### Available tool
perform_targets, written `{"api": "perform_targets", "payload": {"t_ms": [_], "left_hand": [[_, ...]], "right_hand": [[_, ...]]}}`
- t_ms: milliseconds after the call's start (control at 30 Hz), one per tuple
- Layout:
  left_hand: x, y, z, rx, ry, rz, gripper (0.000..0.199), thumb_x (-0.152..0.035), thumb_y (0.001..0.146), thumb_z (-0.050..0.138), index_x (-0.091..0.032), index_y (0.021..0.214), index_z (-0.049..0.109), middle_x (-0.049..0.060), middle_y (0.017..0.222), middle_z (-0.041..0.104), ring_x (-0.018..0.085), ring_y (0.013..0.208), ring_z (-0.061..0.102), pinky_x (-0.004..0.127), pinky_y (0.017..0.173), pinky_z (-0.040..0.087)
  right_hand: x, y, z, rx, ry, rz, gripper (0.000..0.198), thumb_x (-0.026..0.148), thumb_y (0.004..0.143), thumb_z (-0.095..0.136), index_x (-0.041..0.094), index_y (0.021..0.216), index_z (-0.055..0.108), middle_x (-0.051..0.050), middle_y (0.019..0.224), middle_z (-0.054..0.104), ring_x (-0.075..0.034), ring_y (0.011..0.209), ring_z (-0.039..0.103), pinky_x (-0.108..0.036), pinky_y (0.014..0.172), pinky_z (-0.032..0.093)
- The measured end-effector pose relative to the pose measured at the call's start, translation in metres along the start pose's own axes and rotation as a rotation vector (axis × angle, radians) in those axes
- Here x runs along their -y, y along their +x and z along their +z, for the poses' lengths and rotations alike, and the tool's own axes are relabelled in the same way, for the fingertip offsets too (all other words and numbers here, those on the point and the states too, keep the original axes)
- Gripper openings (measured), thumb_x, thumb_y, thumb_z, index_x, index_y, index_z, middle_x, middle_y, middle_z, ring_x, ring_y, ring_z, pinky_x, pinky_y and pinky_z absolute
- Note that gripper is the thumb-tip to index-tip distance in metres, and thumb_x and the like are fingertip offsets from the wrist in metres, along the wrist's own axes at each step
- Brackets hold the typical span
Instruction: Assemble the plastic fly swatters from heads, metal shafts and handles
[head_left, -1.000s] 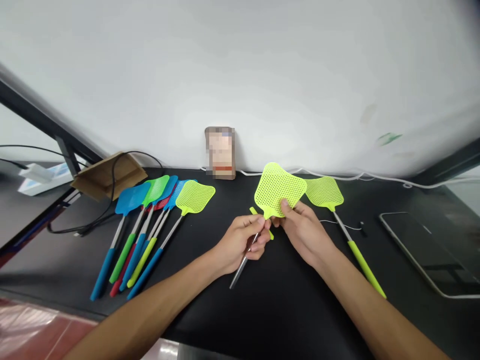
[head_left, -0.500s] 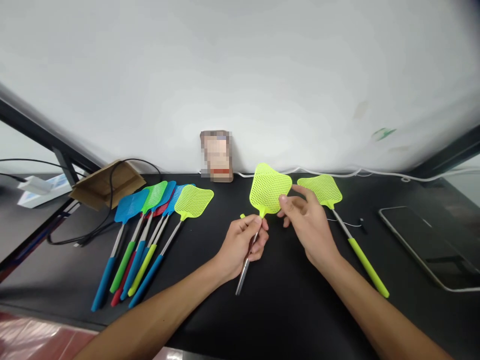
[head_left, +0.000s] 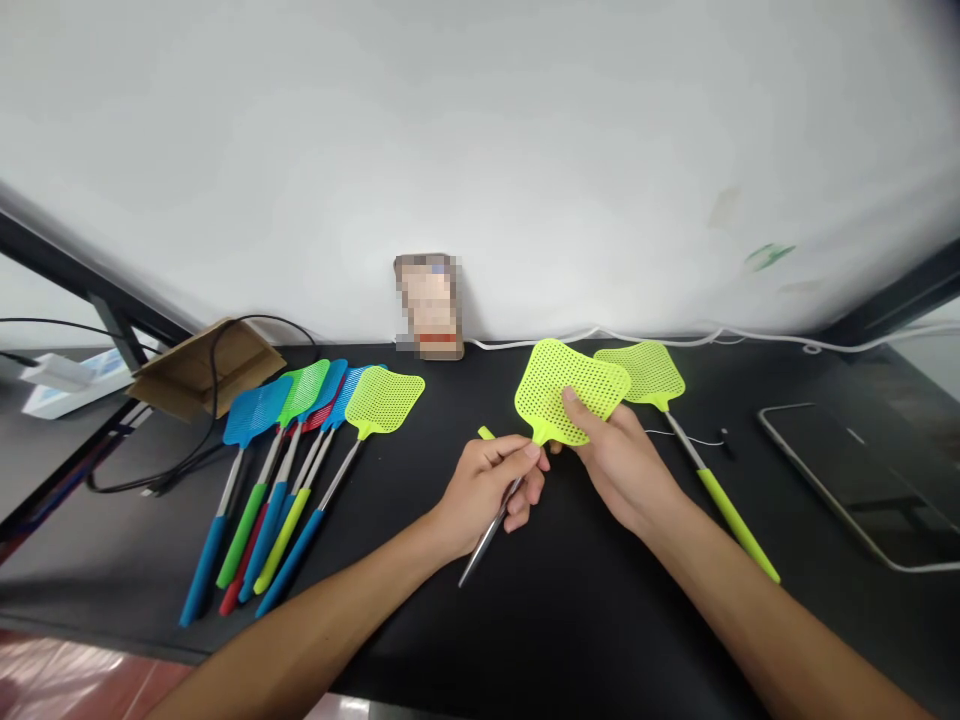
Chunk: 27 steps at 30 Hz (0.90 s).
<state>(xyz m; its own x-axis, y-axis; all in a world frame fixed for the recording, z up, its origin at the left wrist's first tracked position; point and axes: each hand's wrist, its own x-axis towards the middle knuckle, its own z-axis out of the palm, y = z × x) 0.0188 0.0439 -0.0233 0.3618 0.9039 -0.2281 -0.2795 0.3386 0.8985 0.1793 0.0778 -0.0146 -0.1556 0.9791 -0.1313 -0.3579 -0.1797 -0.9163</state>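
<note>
In the middle of the head view is a yellow-green fly swatter [head_left: 555, 375] with a perforated head and a bare metal rod. My left hand [head_left: 491, 480] is closed round the rod just below the head. My right hand [head_left: 619, 455] grips the head's right side, thumb on the front and fingers hidden behind. A small yellow-green end [head_left: 486, 433] shows behind my left hand; the rest of that piece is hidden. Right of my right hand, another yellow-green fly swatter [head_left: 739, 525] lies on the black table [head_left: 480, 640], its head partly covered by the held one.
Several fly swatters [head_left: 259, 410] in blue, green, red and yellow-green lie overlapping at left. Behind them are an open cardboard box [head_left: 202, 375] and a black cable [head_left: 112, 487]. A blurred-out phone-like object [head_left: 442, 350] leans on the wall. A dark tablet [head_left: 862, 480] lies at right.
The held swatter's head has moved right and slightly down, tilting rightward. My right hand has gone from touching its edge with the fingers to gripping it with the thumb across the front.
</note>
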Motion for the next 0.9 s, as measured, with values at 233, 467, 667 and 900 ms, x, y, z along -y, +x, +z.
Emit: {"api": "perform_targets", "payload": {"t_ms": [233, 467, 667, 900], "left_hand": [[-0.004, -0.001, -0.003, 0.119, -0.207, -0.074, 0.024, -0.032, 0.095, 0.063, -0.011, 0.082, 0.064, -0.002, 0.055, 0.052, 0.003, 0.039, 0.033, 0.015, 0.033, 0.030], [-0.005, -0.004, -0.003, 0.242, -0.413, -0.163, 0.021, -0.026, 0.096, 0.060, -0.011, 0.081, 0.064, -0.003, 0.053, 0.050, 0.002, 0.034, 0.027, 0.012, 0.031, 0.027], [-0.006, -0.012, -0.003, 0.398, -0.560, -0.265, 0.025, -0.029, 0.097, 0.058, -0.014, 0.078, 0.063, -0.005, 0.048, 0.043, 0.003, 0.034, 0.022, 0.012, 0.030, 0.027], [-0.007, -0.002, -0.007, 0.160, -0.502, -0.095, 0.020, -0.029, 0.096, 0.057, -0.013, 0.086, 0.064, -0.004, 0.052, 0.049, 0.004, 0.036, 0.027, 0.012, 0.031, 0.030]], "right_hand": [[0.008, -0.001, 0.001, 0.151, 0.213, 0.071, 0.032, 0.051, 0.087, 0.073, 0.025, 0.106, 0.071, -0.007, 0.109, 0.071, -0.025, 0.097, 0.063, -0.038, 0.078, 0.050], [0.001, -0.005, 0.009, 0.106, 0.067, -0.014, 0.037, 0.058, 0.091, 0.062, 0.030, 0.115, 0.068, -0.006, 0.112, 0.072, -0.027, 0.102, 0.065, -0.042, 0.083, 0.052], [0.029, 0.011, -0.027, -0.074, 0.102, -0.237, 0.025, 0.054, 0.097, 0.055, 0.034, 0.095, 0.069, -0.001, 0.103, 0.068, -0.021, 0.091, 0.064, -0.041, 0.083, 0.052], [0.034, 0.026, -0.053, -0.231, -0.080, -0.298, 0.025, 0.045, 0.086, 0.073, 0.026, 0.102, 0.071, -0.007, 0.115, 0.069, -0.024, 0.091, 0.065, -0.035, 0.064, 0.048]]}}
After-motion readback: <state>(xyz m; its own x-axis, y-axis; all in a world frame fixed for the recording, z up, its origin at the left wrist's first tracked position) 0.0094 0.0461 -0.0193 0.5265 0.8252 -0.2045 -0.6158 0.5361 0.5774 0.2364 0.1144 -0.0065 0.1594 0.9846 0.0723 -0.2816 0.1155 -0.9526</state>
